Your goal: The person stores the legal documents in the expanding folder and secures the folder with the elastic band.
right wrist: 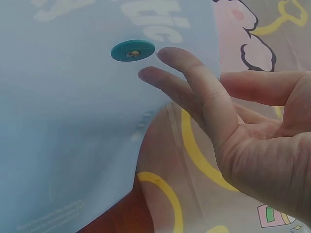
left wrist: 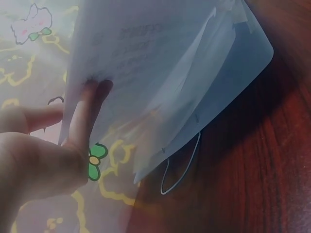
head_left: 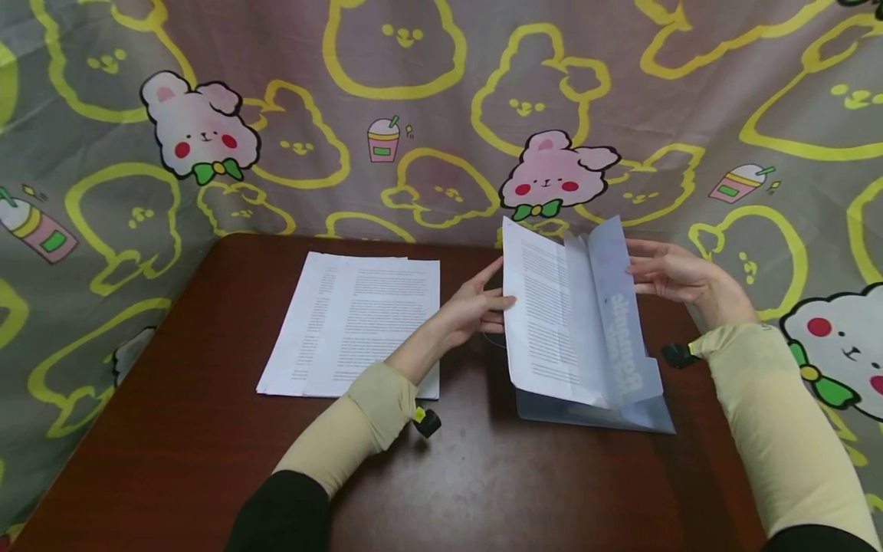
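Right of the middle in the head view, a blue see-through folder [head_left: 624, 307] is sitting partly open on the brown surface [head_left: 469, 475]. Its long side is running from top to bottom, leaning a bit so that its lower end is pointing to the lower right. White papers [head_left: 545, 314] with rows of print are sitting inside it. The left grip [head_left: 472, 313] is pinching the papers at their left edge. The right grip [head_left: 671, 276] is pinching the folder's right-hand cover, with fingers on both sides. Thin, smooth and bendy, that cover is showing big pale letters and a round green button [right wrist: 133, 50]. A thin string [left wrist: 188, 167] is making a loop at the folder's edge. Left of the middle, a flat paper pile [head_left: 375, 322] is lying. Behind, a soft cloth [head_left: 441, 126] is showing bunny faces [head_left: 203, 130].
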`<state>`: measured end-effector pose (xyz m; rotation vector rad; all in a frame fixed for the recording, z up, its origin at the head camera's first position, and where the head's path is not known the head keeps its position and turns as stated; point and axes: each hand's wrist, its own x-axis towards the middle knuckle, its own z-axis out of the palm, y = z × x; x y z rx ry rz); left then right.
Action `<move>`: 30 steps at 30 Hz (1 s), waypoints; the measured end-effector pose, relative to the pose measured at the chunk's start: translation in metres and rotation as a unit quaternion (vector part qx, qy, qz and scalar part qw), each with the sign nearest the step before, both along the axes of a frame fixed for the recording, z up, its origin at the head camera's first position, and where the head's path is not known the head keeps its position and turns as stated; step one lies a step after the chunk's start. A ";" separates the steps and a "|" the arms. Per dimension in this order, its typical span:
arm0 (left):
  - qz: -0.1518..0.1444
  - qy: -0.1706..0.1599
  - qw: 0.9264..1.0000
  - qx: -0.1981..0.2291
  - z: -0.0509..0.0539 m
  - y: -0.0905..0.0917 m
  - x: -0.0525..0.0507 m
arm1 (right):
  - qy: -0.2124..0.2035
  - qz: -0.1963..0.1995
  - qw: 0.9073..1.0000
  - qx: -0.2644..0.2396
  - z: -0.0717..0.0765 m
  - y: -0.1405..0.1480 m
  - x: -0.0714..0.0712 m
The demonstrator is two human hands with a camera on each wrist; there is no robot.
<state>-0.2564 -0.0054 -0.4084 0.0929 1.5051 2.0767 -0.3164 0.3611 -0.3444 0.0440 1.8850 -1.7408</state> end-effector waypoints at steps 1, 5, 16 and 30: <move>-0.002 0.001 1.000 0.001 0.000 0.000 0.000 | -0.001 -0.001 1.000 -0.002 0.000 0.000 0.000; -0.016 0.007 1.000 0.003 -0.003 0.000 0.000 | 0.001 0.002 1.000 -0.008 -0.002 0.000 -0.001; -0.050 0.031 0.998 0.016 0.001 -0.003 0.002 | 0.008 0.010 1.000 -0.007 -0.001 0.001 0.000; -0.042 0.052 0.998 -0.019 -0.007 0.011 0.003 | 0.010 0.015 1.000 -0.016 -0.008 -0.001 -0.002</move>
